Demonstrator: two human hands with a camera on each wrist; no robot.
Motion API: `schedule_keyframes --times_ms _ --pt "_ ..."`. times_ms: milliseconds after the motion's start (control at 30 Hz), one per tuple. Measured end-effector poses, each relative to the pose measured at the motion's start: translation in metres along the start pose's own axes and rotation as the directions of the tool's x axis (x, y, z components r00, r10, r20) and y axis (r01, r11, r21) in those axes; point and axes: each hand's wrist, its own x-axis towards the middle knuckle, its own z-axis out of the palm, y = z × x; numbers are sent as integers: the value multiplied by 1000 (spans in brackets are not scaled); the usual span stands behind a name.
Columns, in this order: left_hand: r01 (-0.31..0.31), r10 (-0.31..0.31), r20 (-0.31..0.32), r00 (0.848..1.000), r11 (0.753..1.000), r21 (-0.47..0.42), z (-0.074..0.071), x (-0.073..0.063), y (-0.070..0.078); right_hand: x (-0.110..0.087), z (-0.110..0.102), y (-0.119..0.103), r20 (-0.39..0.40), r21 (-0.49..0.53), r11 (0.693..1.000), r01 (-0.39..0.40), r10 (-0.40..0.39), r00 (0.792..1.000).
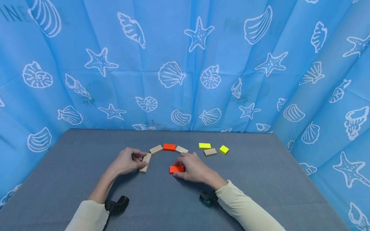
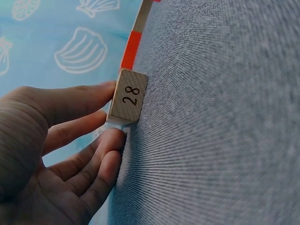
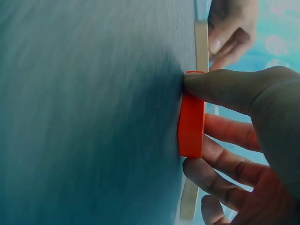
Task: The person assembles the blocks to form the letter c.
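Observation:
My left hand (image 1: 128,162) holds a long plain wooden block (image 1: 147,158) lying on the table, thumb at its near part and fingers toward its far end. In the left wrist view the end face of this wooden block (image 2: 129,96) carries the number 28. To the right, my right hand (image 1: 196,168) grips a red block (image 1: 176,169); its thumb lies at one end of the red block (image 3: 191,124) and fingers at the other in the right wrist view. Beyond the hands, a wooden block (image 1: 156,149), another red block (image 1: 169,147) and a pale wooden block (image 1: 181,149) form a curve.
Farther right lie a flat yellow block (image 1: 204,146), a wooden block (image 1: 210,152) and a small yellow block (image 1: 224,149). A grey cloth covers the table (image 1: 245,179). Blue curtains (image 1: 179,45) with white shell prints hang behind and at the sides.

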Motion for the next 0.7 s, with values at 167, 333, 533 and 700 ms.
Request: schedule_keyframes --times_ms 167,333,533,700 --pt "4 -4 1 1000 1000 7 0 0 0 8 6 -13 28 55 998 22 -23 999" --pt "15 -15 1 1000 1000 -12 0 1 -1 16 12 -22 35 113 991 71 -76 996" --pt "4 -4 -2 1000 999 -50 0 1 -5 22 19 -31 30 171 980 102 -109 994" --pt "-11 11 -2 1000 997 -78 0 2 -10 27 25 -36 14 229 967 109 -115 993"
